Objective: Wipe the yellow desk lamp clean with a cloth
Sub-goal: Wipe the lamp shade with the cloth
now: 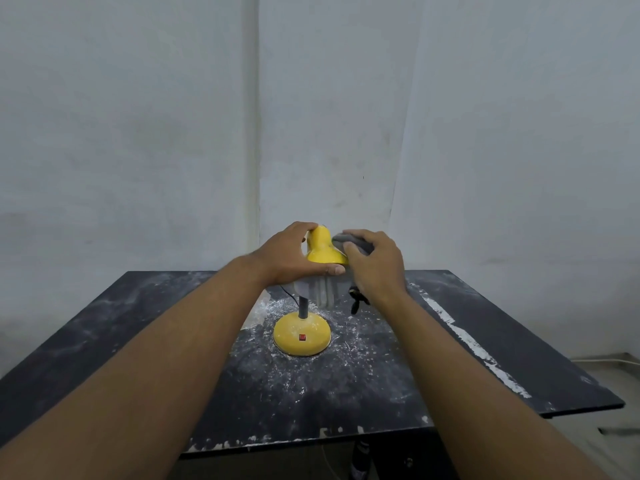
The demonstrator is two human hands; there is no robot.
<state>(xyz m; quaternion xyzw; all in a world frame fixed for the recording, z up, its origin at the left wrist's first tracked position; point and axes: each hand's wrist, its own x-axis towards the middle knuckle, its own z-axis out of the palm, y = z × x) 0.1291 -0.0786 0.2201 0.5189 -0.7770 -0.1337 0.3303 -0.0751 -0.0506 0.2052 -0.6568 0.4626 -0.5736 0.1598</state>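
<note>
The yellow desk lamp stands in the middle of the black table, its round base [302, 337] dusty and bearing a red switch. My left hand [294, 252] grips the yellow shade [322, 249] from the left, thumb under its rim. My right hand [375, 261] holds a grey cloth [349, 241] against the shade's right side. A white spiral bulb [325, 292] hangs below the shade. The grey neck [303, 308] rises from the base.
The black table [138, 341] is strewn with white dust and paint streaks around the lamp. A black cord [356, 301] dangles behind the lamp at the right. A pale wall stands close behind the table's far edge.
</note>
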